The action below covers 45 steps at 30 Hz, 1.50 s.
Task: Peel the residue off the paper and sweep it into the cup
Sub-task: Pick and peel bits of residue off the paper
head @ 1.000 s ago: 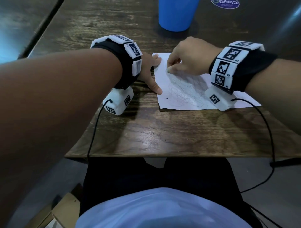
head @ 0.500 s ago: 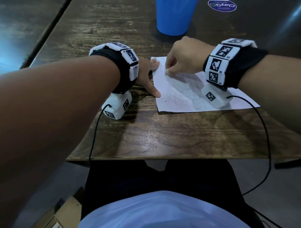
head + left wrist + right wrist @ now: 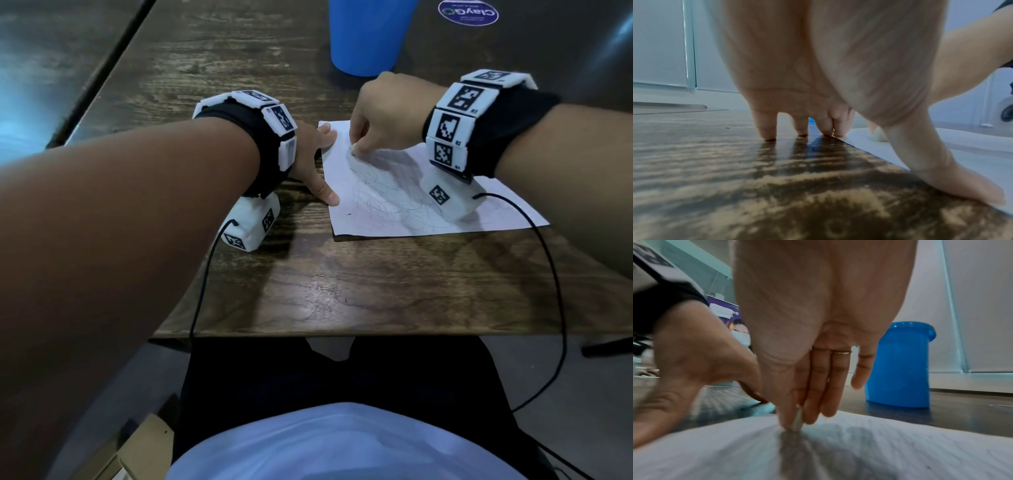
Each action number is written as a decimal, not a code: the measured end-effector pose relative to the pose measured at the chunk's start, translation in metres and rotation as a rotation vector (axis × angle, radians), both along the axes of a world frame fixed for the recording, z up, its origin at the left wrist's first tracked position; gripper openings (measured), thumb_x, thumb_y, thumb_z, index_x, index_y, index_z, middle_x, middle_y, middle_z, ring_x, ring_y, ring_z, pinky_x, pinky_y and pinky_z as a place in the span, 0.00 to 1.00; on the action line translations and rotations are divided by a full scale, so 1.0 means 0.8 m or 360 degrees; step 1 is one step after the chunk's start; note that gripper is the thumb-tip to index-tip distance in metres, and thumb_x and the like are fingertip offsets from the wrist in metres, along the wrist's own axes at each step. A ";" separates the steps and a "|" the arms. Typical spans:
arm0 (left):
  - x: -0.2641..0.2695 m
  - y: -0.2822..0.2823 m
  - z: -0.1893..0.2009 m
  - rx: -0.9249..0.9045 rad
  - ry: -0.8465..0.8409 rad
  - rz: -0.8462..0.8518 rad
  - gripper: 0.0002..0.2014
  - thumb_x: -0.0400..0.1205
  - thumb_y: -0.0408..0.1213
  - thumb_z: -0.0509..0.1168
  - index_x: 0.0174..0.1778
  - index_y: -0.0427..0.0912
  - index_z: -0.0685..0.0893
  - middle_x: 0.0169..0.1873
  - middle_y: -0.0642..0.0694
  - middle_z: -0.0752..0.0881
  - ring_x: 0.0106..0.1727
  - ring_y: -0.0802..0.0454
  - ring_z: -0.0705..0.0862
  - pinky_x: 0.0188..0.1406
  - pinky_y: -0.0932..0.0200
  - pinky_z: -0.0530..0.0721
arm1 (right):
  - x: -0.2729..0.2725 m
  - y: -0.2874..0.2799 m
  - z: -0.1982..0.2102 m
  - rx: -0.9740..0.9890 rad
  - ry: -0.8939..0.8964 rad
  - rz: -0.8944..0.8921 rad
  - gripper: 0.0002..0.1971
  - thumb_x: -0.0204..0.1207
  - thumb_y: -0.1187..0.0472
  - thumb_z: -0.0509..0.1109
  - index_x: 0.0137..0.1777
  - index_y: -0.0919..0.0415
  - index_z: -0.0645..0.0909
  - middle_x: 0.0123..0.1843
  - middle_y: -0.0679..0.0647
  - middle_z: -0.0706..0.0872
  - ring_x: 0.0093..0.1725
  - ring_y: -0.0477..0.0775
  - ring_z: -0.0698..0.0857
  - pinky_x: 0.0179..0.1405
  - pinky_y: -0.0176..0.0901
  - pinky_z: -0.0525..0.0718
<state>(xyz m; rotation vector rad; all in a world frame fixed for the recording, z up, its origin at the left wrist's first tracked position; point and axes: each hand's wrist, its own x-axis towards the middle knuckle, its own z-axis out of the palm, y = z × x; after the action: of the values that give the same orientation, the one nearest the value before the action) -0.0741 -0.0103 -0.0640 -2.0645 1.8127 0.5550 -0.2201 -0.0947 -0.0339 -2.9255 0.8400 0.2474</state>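
A white paper [image 3: 394, 205] with faint pen scribbles lies on the wooden table [image 3: 342, 291]. My left hand [image 3: 317, 161] presses its left edge, thumb and fingers spread flat. My right hand [image 3: 356, 149] sits over the paper's upper left part, thumb and fingertips pinching a small whitish piece [image 3: 796, 420] down against the sheet [image 3: 879, 443]. The blue cup [image 3: 366, 34] stands upright just beyond the paper, behind the right hand; the right wrist view shows the cup [image 3: 898, 366] close past the fingers. Loose residue on the paper is too small to make out.
A round purple sticker [image 3: 467, 12] lies on the table at the back right. The table's near edge [image 3: 342, 334] runs just in front of my lap. Sensor cables [image 3: 558, 291] hang from both wrists. A cardboard box [image 3: 147, 448] sits on the floor at the lower left.
My right hand's fingertips shifted only slightly on the paper's upper left part, still pinching the piece. My left hand kept pressing the paper's edge.
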 end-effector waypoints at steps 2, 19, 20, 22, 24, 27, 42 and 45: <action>0.000 -0.001 0.000 0.0001 -0.0003 0.0000 0.62 0.70 0.69 0.72 0.90 0.49 0.41 0.89 0.55 0.44 0.89 0.48 0.49 0.85 0.46 0.52 | -0.002 0.002 -0.002 0.0084 0.0033 0.0064 0.07 0.73 0.50 0.78 0.46 0.50 0.93 0.39 0.40 0.90 0.43 0.47 0.87 0.49 0.54 0.89; 0.002 -0.002 -0.001 0.0007 0.0007 -0.0025 0.62 0.71 0.70 0.72 0.90 0.49 0.41 0.89 0.54 0.43 0.89 0.46 0.49 0.85 0.45 0.53 | -0.001 0.016 -0.001 0.0199 0.0094 0.0221 0.05 0.75 0.51 0.78 0.46 0.48 0.94 0.39 0.35 0.90 0.41 0.37 0.85 0.43 0.39 0.83; 0.001 -0.002 -0.001 0.0009 0.0012 -0.0031 0.62 0.71 0.69 0.72 0.90 0.50 0.41 0.89 0.54 0.42 0.89 0.46 0.49 0.85 0.46 0.52 | -0.003 0.018 -0.001 0.0244 0.0130 0.0248 0.04 0.74 0.50 0.78 0.45 0.47 0.94 0.38 0.33 0.90 0.41 0.34 0.85 0.42 0.37 0.82; 0.001 -0.003 -0.002 0.0012 0.0012 -0.0038 0.62 0.71 0.70 0.71 0.90 0.50 0.40 0.89 0.53 0.42 0.89 0.46 0.49 0.85 0.45 0.52 | -0.005 0.020 0.000 0.0274 0.0175 0.0272 0.04 0.74 0.49 0.79 0.45 0.45 0.93 0.36 0.31 0.89 0.40 0.32 0.84 0.40 0.35 0.80; 0.001 -0.003 -0.002 0.0013 0.0005 -0.0037 0.62 0.71 0.70 0.71 0.90 0.50 0.40 0.89 0.54 0.42 0.89 0.46 0.49 0.85 0.45 0.53 | -0.003 0.018 0.002 0.0246 0.0172 0.0248 0.04 0.74 0.49 0.79 0.46 0.46 0.93 0.37 0.32 0.88 0.40 0.34 0.84 0.39 0.34 0.78; 0.002 -0.002 -0.002 0.0012 0.0019 -0.0031 0.63 0.70 0.71 0.71 0.90 0.50 0.40 0.89 0.55 0.42 0.89 0.46 0.50 0.85 0.44 0.53 | 0.005 0.014 0.004 0.0124 0.0089 0.0170 0.06 0.73 0.50 0.79 0.45 0.49 0.93 0.39 0.39 0.90 0.42 0.42 0.86 0.46 0.45 0.86; 0.003 0.001 -0.003 -0.0021 0.0072 -0.0046 0.62 0.68 0.71 0.72 0.90 0.56 0.41 0.89 0.55 0.45 0.89 0.44 0.48 0.85 0.39 0.53 | 0.011 0.004 -0.004 0.0097 -0.0103 0.0080 0.08 0.78 0.52 0.72 0.49 0.55 0.89 0.42 0.48 0.89 0.43 0.51 0.85 0.46 0.49 0.84; 0.001 0.004 -0.001 -0.0017 0.0070 -0.0058 0.59 0.70 0.69 0.73 0.89 0.59 0.44 0.89 0.53 0.46 0.89 0.44 0.47 0.85 0.37 0.52 | 0.011 0.006 -0.009 0.0154 -0.0023 0.0133 0.07 0.79 0.51 0.72 0.47 0.52 0.88 0.41 0.47 0.88 0.42 0.49 0.84 0.40 0.43 0.79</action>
<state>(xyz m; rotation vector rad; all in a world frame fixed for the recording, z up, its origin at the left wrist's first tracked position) -0.0732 -0.0068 -0.0644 -2.0372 1.8781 0.5865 -0.2116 -0.0895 -0.0414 -2.8719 0.6841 0.2643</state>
